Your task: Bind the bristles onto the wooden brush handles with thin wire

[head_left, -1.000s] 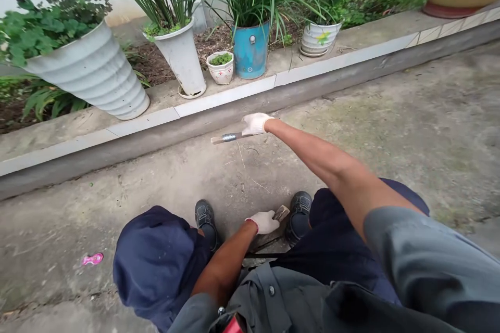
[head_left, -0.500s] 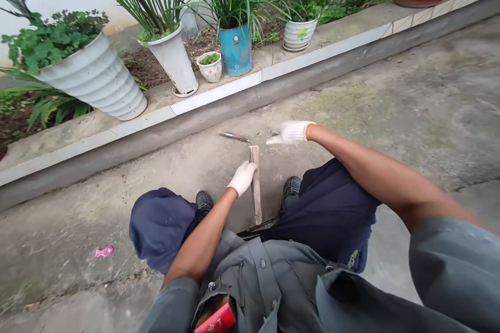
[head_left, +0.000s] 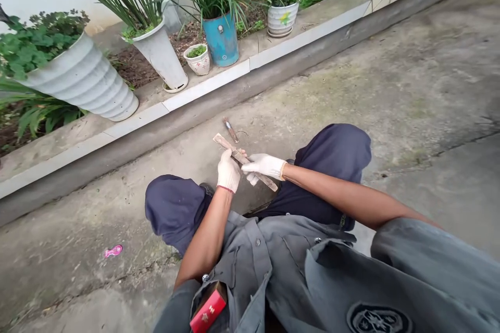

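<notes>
I sit low over a concrete yard with my knees apart. Both hands wear white gloves. My left hand (head_left: 228, 170) is closed round a flat wooden strip (head_left: 222, 142) that slants from upper left to lower right above my lap. My right hand (head_left: 264, 166) grips the same strip a little further along, towards its lower end. A small knife (head_left: 230, 130) with a metal-wrapped handle lies on the ground just beyond the strip, apart from both hands.
A tiled kerb (head_left: 207, 86) runs across the back with several plant pots: a ribbed white pot (head_left: 84, 83), a tall white pot (head_left: 160, 54), a blue bucket (head_left: 221, 41). A pink scrap (head_left: 113, 251) lies on the ground at left. A red packet (head_left: 207, 312) sits in my shirt pocket.
My right hand set the knife on the ground and came back to the wooden strip. My left hand lifted the strip from between my feet. Both hands now hold it.
</notes>
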Demonstrator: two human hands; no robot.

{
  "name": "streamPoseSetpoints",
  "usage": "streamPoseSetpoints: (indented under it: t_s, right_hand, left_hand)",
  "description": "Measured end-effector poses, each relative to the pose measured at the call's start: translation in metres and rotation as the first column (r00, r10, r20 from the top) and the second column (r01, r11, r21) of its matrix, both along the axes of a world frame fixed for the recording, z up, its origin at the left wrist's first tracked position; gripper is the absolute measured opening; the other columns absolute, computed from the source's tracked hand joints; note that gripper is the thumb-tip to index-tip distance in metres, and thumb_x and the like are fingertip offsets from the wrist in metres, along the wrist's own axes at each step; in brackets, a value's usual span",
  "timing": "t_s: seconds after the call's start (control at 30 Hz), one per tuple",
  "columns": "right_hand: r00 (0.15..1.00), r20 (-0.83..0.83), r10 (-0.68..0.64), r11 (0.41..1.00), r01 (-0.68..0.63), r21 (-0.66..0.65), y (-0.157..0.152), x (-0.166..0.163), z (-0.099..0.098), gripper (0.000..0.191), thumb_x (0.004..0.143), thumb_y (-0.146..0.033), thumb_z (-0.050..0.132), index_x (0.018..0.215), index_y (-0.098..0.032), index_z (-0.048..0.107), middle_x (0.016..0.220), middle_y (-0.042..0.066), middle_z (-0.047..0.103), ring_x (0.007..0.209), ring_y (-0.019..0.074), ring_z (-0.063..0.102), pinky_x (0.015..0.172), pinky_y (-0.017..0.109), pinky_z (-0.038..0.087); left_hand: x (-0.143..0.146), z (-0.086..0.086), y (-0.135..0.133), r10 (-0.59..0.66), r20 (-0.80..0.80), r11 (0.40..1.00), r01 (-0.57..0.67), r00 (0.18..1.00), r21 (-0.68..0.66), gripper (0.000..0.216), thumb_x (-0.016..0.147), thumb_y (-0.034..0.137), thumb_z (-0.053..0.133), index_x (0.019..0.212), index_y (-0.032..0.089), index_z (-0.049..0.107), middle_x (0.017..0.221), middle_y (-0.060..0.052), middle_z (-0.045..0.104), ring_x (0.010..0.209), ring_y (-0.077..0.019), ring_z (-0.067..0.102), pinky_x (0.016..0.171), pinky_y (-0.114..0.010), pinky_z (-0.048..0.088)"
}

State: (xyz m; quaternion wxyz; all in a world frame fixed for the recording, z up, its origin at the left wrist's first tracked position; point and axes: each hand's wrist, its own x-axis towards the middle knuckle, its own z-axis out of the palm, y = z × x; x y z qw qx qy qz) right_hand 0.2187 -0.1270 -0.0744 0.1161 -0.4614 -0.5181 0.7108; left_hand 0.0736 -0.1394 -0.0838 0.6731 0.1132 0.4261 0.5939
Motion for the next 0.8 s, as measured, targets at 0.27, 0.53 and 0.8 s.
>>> streamPoseSetpoints:
  t_s: [0.27, 0.53, 0.8]
  right_hand:
    - [0.955, 0.285, 0.077, 0.932, -0.170, 0.320, 0.023, 0.019, 0.058, 0.031, 0.090, -0.044, 0.071, 0.083, -0.019, 0.053, 0.057, -0.004, 0.058, 0.045, 0.0095, 0.054, 0.044, 0.020, 0.042]
    - [0.908, 0.343, 0.241, 0.855, -0.366, 0.368, 0.063, 0.033, 0.097, 0.045, 0.082, -0.060, 0.075, 0.082, -0.018, 0.057, 0.062, 0.000, 0.063, 0.047, 0.0109, 0.056, 0.048, 0.023, 0.043]
    - [0.846, 0.444, 0.296, 0.758, -0.491, 0.429, 0.099, 0.039, 0.126, 0.034, 0.085, -0.051, 0.070, 0.088, -0.017, 0.062, 0.069, 0.002, 0.070, 0.060, 0.0135, 0.066, 0.059, 0.021, 0.046]
  left_hand:
    - [-0.061, 0.038, 0.006, -0.428, -0.501, 0.903, 0.383, 0.752, -0.195, 0.039, 0.088, 0.050, 0.061, 0.107, 0.016, 0.063, 0.105, -0.018, 0.078, 0.097, -0.0282, 0.075, 0.091, -0.040, 0.056]
    - [-0.071, 0.085, 0.028, -0.284, -0.958, 0.841, 0.471, -0.033, -0.265, 0.061, 0.084, 0.047, 0.075, 0.137, 0.018, 0.065, 0.139, -0.018, 0.069, 0.125, -0.0364, 0.066, 0.102, -0.037, 0.050]
    - [-0.059, 0.100, 0.074, -0.194, -0.980, 0.643, 0.759, 0.037, -0.099, 0.042, 0.097, 0.048, 0.063, 0.122, 0.018, 0.076, 0.132, -0.011, 0.074, 0.129, -0.0346, 0.064, 0.115, -0.038, 0.045]
